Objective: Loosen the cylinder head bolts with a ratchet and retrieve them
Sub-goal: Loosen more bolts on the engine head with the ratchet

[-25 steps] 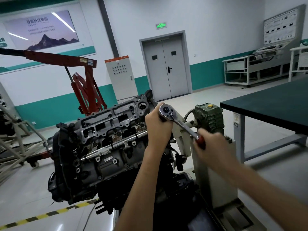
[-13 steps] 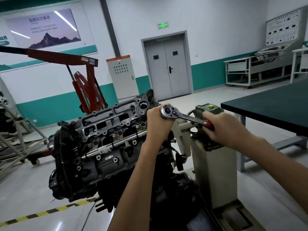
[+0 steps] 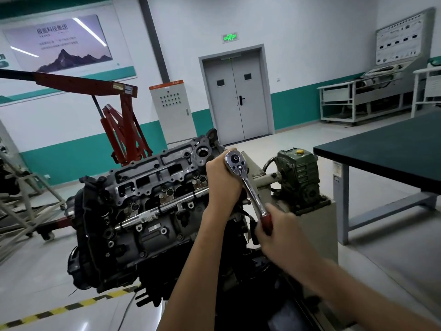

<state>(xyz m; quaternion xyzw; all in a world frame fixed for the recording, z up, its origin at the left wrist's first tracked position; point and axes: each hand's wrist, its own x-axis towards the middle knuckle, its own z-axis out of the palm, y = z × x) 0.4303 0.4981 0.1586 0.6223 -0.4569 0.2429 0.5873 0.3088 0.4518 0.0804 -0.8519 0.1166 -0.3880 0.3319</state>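
A grey engine with its cylinder head (image 3: 152,187) exposed hangs tilted on a stand in the middle of the view. A chrome ratchet (image 3: 247,185) with a red grip sits at the head's right end, its handle slanting down to the right. My left hand (image 3: 222,185) wraps around the ratchet's head from below and steadies it. My right hand (image 3: 279,229) grips the red handle end. The bolt and socket under the ratchet head are hidden by my left hand.
The stand's green gearbox (image 3: 298,177) and beige pedestal (image 3: 317,232) are just right of the ratchet. A dark-topped workbench (image 3: 386,154) stands at the right. A red engine crane (image 3: 119,120) is behind the engine. Yellow-black floor tape (image 3: 71,306) runs at lower left.
My right hand has swung the ratchet handle down and towards me, from nearly level half a second ago to steeply slanted. My left hand has stayed on the ratchet head.
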